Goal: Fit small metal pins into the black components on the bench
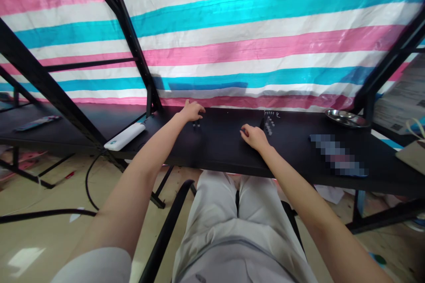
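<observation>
My left hand (pixel 192 110) is over the back left part of the black table (pixel 219 150), its fingers bent down and closed. Just beneath its fingertips are a few small dark pieces with pale ends (pixel 196 124); what the fingers grip is too small to make out. Near the table's middle, my right hand (pixel 255 137) is closed, thumb and fingers pressed together around something small and dark that I cannot identify. Just beyond it lie several small clear or silvery pieces (pixel 269 126) and a row of tiny screw-like bits (pixel 270 114).
A white oblong device (pixel 125 136) lies to the left beside the black metal frame (pixel 128 40). At the right are a round metal dish (pixel 347 118) and a flat blurred-out item (pixel 338 157). A striped plastic sheet (pixel 252 48) hangs behind the table.
</observation>
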A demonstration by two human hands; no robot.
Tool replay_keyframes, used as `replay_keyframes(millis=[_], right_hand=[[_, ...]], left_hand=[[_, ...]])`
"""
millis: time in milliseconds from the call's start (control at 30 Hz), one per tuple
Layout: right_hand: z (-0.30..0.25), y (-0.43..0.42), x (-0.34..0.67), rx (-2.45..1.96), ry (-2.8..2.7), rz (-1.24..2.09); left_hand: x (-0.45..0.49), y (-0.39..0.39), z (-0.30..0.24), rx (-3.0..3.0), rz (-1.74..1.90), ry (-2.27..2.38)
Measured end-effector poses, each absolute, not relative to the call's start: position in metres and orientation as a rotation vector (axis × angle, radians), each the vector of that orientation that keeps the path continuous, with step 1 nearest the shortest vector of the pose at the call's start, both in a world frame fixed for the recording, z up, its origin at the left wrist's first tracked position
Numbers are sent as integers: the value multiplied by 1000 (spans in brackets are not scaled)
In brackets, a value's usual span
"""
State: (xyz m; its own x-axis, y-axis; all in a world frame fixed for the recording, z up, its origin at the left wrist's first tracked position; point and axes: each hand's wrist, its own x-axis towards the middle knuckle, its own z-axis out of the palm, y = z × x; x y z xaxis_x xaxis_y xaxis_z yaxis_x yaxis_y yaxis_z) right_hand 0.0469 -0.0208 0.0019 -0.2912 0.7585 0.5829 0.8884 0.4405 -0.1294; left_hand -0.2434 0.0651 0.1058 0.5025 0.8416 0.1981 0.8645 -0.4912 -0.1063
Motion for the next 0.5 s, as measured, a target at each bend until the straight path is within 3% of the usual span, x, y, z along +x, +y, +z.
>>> replay_keyframes(millis=[267, 500], right_hand=[[16, -30, 81, -1118, -1571, -381], [14, -30, 123, -1616, -1190, -190]], left_hand=[[-164, 26, 100, -2672, -586, -1052], [-82, -6, 52, -2774, -643, -939]])
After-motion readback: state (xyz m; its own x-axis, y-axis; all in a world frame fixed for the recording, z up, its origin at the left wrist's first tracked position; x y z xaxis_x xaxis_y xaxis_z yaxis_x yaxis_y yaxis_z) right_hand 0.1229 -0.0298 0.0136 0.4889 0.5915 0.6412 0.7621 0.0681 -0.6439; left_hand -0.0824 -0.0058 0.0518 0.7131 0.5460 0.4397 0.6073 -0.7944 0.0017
